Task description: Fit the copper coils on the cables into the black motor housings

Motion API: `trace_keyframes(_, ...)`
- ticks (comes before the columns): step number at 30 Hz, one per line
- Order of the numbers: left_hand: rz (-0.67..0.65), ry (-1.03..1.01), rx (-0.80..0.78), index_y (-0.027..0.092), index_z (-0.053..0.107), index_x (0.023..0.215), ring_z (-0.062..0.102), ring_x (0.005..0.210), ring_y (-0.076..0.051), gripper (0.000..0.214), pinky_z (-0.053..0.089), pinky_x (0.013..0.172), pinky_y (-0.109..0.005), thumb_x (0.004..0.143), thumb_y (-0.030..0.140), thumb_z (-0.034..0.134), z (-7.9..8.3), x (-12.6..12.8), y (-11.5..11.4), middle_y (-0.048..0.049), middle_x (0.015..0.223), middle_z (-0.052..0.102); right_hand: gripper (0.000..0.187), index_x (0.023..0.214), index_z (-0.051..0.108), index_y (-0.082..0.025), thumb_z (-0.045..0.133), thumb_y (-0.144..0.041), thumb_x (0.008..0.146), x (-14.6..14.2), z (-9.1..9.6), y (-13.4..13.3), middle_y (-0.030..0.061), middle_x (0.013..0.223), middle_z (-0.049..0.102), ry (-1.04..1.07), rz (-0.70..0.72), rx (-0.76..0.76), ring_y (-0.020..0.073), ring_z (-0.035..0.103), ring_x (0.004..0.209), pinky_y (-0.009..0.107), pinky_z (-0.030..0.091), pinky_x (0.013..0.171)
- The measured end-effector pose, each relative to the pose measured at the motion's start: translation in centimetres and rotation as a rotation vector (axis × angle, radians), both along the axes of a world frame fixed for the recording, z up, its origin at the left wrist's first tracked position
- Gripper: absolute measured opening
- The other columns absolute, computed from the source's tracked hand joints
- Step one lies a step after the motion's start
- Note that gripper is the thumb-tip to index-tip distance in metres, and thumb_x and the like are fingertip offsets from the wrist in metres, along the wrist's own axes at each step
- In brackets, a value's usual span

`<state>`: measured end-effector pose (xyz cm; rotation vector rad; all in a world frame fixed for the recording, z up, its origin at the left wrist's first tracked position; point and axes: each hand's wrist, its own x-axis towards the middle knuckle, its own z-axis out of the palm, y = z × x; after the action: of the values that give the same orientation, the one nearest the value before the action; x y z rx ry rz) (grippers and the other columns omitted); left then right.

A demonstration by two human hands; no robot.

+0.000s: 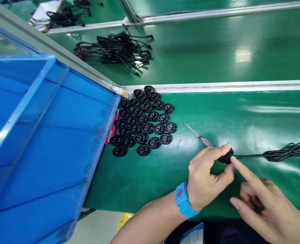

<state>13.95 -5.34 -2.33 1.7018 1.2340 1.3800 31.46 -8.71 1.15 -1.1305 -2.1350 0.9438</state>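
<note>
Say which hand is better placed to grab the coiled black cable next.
Probably the right hand: nearer the coiled black cable, with only its index fingertip at the round black part the left hand pinches.

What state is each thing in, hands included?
Left hand: pinching the round black plastic part.
Right hand: index fingertip at that part.
Clear-handled screwdriver: lying, handle partly hidden.
Long black cable: partly bundled.
Black round plastic pieces: clustered.
Thin black cords: heaped.
Blue wristband: worn.
</note>
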Motion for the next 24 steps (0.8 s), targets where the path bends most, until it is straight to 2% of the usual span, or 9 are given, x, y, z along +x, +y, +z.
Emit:
trace_keyframes(4, -0.030, -0.002, -0.083, 0.020, 0.067, 0.127, 0.079, 0.096, -0.020, 0.045, 0.066, 0.089, -0.032, 0.084, 0.010, 0.077, 0.2, -0.1, -0.2, -0.0058, 0.113, 0.081, 0.063, 0.165, 0.021, -0.009, 0.044, -0.019, 0.107, 0.1, -0.2, 0.5, -0.0125, 0.054, 0.047, -0.044, 0.018, 0.025, 0.0065, 0.042, 0.038, 0.018, 0.039, 0.041)
trace_keyframes(7, -0.067, -0.020, -0.174, 0.020, 0.068, 0.128, 0.078, 0.094, -0.019, 0.045, 0.065, 0.088, -0.032, 0.084, 0.011, 0.075, 0.2, -0.1, -0.2, -0.0062, 0.113, 0.080, 0.059, 0.162, 0.030, -0.010, 0.047, -0.019, 0.106, 0.3, -1.4, 0.6, -0.0115, 0.054, 0.051, -0.232, -0.058, 0.260, 0.0075, 0.046, 0.039, 0.024, 0.041, 0.046)
trace_keyframes(10, -0.148, -0.130, -0.380, 0.020, 0.068, 0.126, 0.077, 0.090, -0.018, 0.043, 0.063, 0.086, -0.032, 0.084, 0.013, 0.075, 0.2, -0.2, 0.2, -0.0051, 0.105, 0.080, 0.054, 0.157, 0.042, -0.012, 0.054, -0.019, 0.104, 0.8, -2.2, 0.9, -0.0095, 0.055, 0.054, -0.437, -0.145, 0.495, 0.0091, 0.051, 0.042, 0.030, 0.041, 0.053)
trace_keyframes(13, -0.289, -0.347, -0.670, 0.018, 0.067, 0.125, 0.074, 0.081, -0.016, 0.041, 0.061, 0.077, -0.028, 0.085, 0.017, 0.076, 0.4, -0.3, 0.7, -0.0035, 0.091, 0.078, 0.050, 0.151, 0.048, -0.015, 0.059, -0.023, 0.104, 1.6, -2.3, 1.6, -0.0087, 0.060, 0.057, -0.445, -0.113, 0.513, 0.0092, 0.052, 0.048, 0.031, 0.040, 0.057)
trace_keyframes(15, -0.375, -0.450, -0.768, 0.017, 0.066, 0.125, 0.071, 0.076, -0.014, 0.042, 0.058, 0.073, -0.026, 0.084, 0.019, 0.077, 0.7, -0.5, 1.0, -0.0019, 0.086, 0.076, 0.046, 0.147, 0.052, -0.018, 0.064, -0.023, 0.102, 2.1, -2.2, 2.1, -0.0086, 0.064, 0.059, -0.401, -0.089, 0.513, 0.0089, 0.052, 0.052, 0.030, 0.040, 0.060)
trace_keyframes(21, -0.453, -0.504, -0.814, 0.016, 0.069, 0.122, 0.066, 0.072, -0.011, 0.041, 0.055, 0.074, -0.025, 0.082, 0.017, 0.078, 1.4, -1.0, 1.3, 0.0003, 0.081, 0.071, 0.047, 0.139, 0.059, -0.021, 0.075, -0.027, 0.095, 2.9, -2.0, 2.6, -0.0089, 0.063, 0.049, -0.356, -0.063, 0.573, 0.0095, 0.047, 0.055, 0.030, 0.038, 0.061)
trace_keyframes(24, -0.510, -0.483, -0.827, 0.016, 0.070, 0.122, 0.065, 0.070, -0.011, 0.042, 0.056, 0.071, -0.025, 0.081, 0.020, 0.079, 1.5, -1.3, 1.5, 0.0005, 0.079, 0.070, 0.045, 0.136, 0.062, -0.023, 0.075, -0.030, 0.094, 3.3, -1.6, 2.9, -0.0072, 0.065, 0.050, -0.353, -0.006, 0.577, 0.0107, 0.046, 0.056, 0.030, 0.038, 0.060)
